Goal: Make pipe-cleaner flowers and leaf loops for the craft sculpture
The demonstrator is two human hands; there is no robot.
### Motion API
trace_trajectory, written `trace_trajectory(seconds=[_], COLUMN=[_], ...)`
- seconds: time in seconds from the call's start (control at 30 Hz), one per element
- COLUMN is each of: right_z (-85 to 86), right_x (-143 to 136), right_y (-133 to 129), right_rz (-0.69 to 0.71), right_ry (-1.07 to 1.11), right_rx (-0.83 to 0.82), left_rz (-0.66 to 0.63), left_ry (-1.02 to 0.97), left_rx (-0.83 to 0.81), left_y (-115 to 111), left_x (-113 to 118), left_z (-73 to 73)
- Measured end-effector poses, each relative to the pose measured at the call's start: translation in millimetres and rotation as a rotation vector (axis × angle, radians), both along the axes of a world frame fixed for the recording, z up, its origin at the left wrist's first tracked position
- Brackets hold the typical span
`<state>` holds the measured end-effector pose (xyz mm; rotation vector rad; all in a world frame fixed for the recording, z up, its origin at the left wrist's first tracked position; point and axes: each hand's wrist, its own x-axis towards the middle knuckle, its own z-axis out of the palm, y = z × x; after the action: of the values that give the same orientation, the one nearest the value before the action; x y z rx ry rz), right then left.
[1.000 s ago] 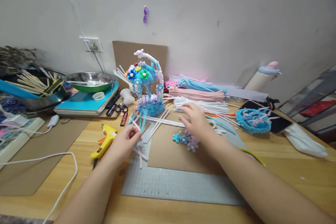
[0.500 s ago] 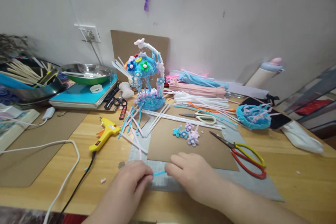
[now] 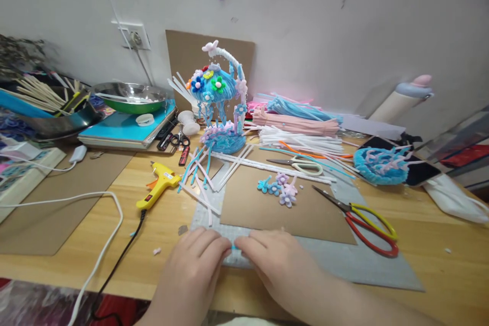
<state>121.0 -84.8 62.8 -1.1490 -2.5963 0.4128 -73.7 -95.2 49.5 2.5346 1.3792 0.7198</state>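
Observation:
Between my two hands shows a short bit of blue pipe cleaner (image 3: 234,247); the rest of it is hidden by my fingers. My left hand (image 3: 198,260) pinches one end, and my right hand (image 3: 277,260) pinches the other, fingertips almost meeting. Both hands are low over the front edge of a grey cutting mat (image 3: 328,260). Just beyond them a brown cardboard sheet (image 3: 248,209) carries a small group of blue and lilac pipe-cleaner flowers (image 3: 281,189). Large scissors (image 3: 370,224) with red and yellow handles lie right of the cardboard.
A yellow glue gun (image 3: 160,186) lies at left, its black cord running to the front edge. Behind stands a blue pipe-cleaner jellyfish lamp shape (image 3: 217,86) with flowers. Bundles of pipe cleaners (image 3: 298,125) lie at the back; a blue woven piece (image 3: 382,165) sits at right.
My hands have come closer together, so less of the blue pipe cleaner shows between them. The camera view has shifted slightly.

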Motion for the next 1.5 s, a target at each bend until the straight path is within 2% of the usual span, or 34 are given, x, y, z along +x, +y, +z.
trace_trajectory(seconds=[0.13, 0.2, 0.37, 0.5, 0.6, 0.7, 0.8, 0.9, 0.97, 1.07, 1.5], right_z=[-19.2, -24.8, -29.1, -26.6, -22.9, -20.8, -22.2, -27.3, -31.7, -37.2, -37.0], right_x=[-8.0, -6.1, -5.3, -11.2, -18.2, -27.4, -37.2, -44.4, -46.3, -45.7, -46.6], right_y=[10.9, 15.0, 13.8, 13.0, 13.2, 12.8, 12.6, 12.0, 11.0, 8.8, 6.3], right_rz=[-0.074, -0.116, -0.129, -0.131, -0.131, -0.121, -0.088, -0.031, -0.016, -0.002, 0.000], right_ry=[-0.041, -0.027, -0.032, -0.045, -0.056, -0.051, -0.011, 0.054, 0.081, 0.090, 0.072], right_rx=[-0.119, -0.140, -0.161, -0.163, -0.196, -0.227, -0.254, -0.232, -0.200, -0.181, -0.209], left_rz=[0.156, 0.190, 0.131, 0.107, 0.215, 0.348, 0.314, 0.359, 0.375, 0.381, 0.372], left_ry=[0.030, 0.091, 0.240, 0.180, -0.042, -0.246, -0.151, -0.083, -0.064, -0.039, 0.094], left_rx=[-0.033, -0.078, -0.093, -0.085, -0.027, 0.071, 0.182, 0.225, 0.238, 0.263, 0.251], left_y=[8.1, 15.1, 42.5, 53.5, 35.1, -1.3, -34.8, -51.7, -54.6, -53.6, -51.1], left_x=[-15.6, -23.5, -20.7, -22.3, -36.0, -51.4, -60.1, -60.5, -58.0, -54.3, -53.1], left_z=[-9.5, -13.8, -14.8, -11.5, -13.9, -26.0, -45.6, -63.4, -70.4, -73.5, -67.4])
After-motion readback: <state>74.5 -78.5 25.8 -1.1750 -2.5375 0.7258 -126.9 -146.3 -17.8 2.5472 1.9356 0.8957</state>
